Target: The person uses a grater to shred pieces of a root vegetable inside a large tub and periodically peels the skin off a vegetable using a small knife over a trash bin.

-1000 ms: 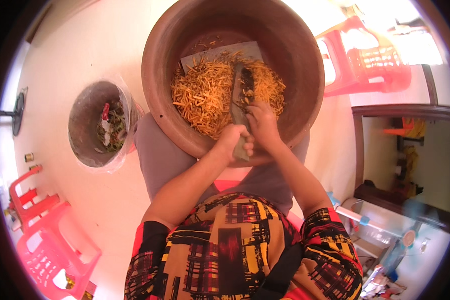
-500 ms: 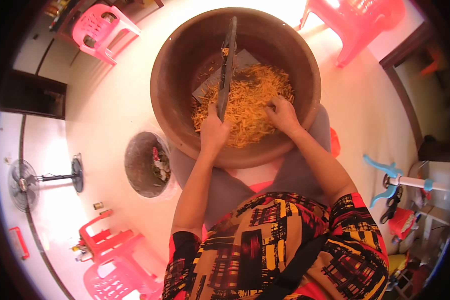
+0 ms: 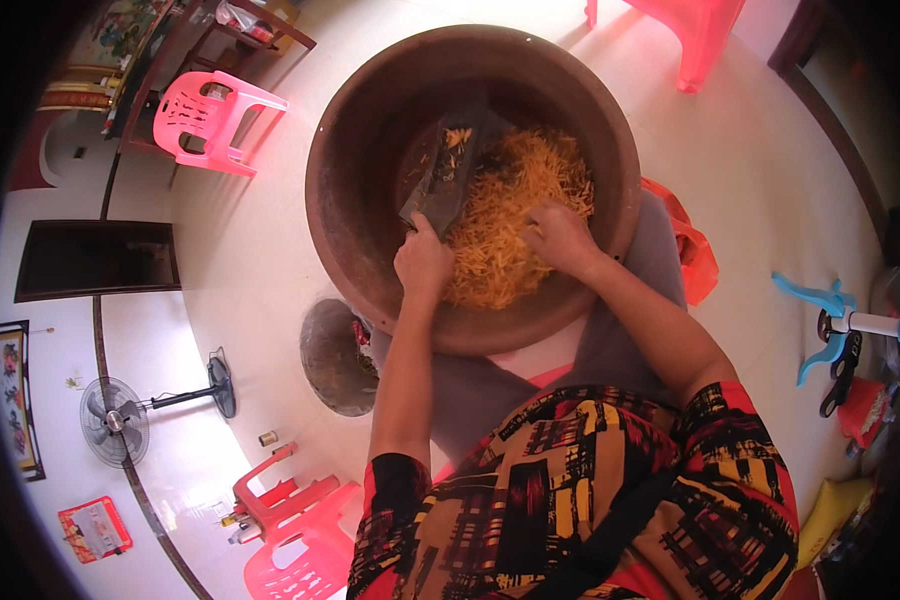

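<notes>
A big round brown tub [image 3: 337, 130] stands between my knees. Orange-yellow shreds [image 3: 495, 265] are heaped in its near and right part. My left hand [image 3: 424, 262] grips the near end of a dark, board-shaped grater [image 3: 452, 200], which lies tilted over the tub's left half. A few shreds cling near the slot at its far end. My right hand [image 3: 562, 238] rests on the right side of the heap, fingers curled in among the shreds. Whatever lies inside those fingers is hidden, and they are slightly blurred.
Left of the tub sits a waste bin [image 3: 338, 365]. Pink plastic chairs stand at the upper left [image 3: 210, 120], upper right [image 3: 705, 45] and lower left [image 3: 305, 550]. A fan [image 3: 116, 420] is farther left. Beside my right knee lies a red bag [image 3: 698, 262]; a blue-footed stand [image 3: 820, 320] is at right.
The grater has turned from on edge to flatter, so its broad face and slot now show. My left hand has turned with it. My right hand stays at the heap. The whole view has shifted.
</notes>
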The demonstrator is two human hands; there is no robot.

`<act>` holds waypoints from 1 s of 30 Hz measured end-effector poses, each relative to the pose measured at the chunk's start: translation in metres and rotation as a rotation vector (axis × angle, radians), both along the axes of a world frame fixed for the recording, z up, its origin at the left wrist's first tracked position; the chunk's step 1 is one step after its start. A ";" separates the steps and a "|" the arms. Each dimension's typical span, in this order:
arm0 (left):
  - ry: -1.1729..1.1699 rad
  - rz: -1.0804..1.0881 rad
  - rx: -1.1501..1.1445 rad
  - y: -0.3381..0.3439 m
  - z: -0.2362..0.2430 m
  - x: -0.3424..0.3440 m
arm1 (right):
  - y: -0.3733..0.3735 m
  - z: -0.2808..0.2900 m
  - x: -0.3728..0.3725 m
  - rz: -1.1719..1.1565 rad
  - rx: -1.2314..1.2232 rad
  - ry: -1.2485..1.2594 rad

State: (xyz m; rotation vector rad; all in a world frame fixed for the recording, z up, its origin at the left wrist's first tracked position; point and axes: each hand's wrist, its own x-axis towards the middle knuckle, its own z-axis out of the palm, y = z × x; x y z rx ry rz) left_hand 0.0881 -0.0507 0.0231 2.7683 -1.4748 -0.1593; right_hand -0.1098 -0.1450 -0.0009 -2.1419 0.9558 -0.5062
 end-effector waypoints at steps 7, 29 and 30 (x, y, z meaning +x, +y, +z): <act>0.011 -0.006 0.187 -0.004 -0.013 0.005 | -0.002 -0.004 0.003 -0.023 -0.012 -0.065; 2.274 0.531 -0.554 0.002 -0.029 -0.020 | -0.003 -0.002 0.001 -0.032 0.076 -0.137; 2.239 0.610 -0.551 0.003 -0.037 -0.016 | -0.002 -0.002 0.002 -0.024 0.082 -0.136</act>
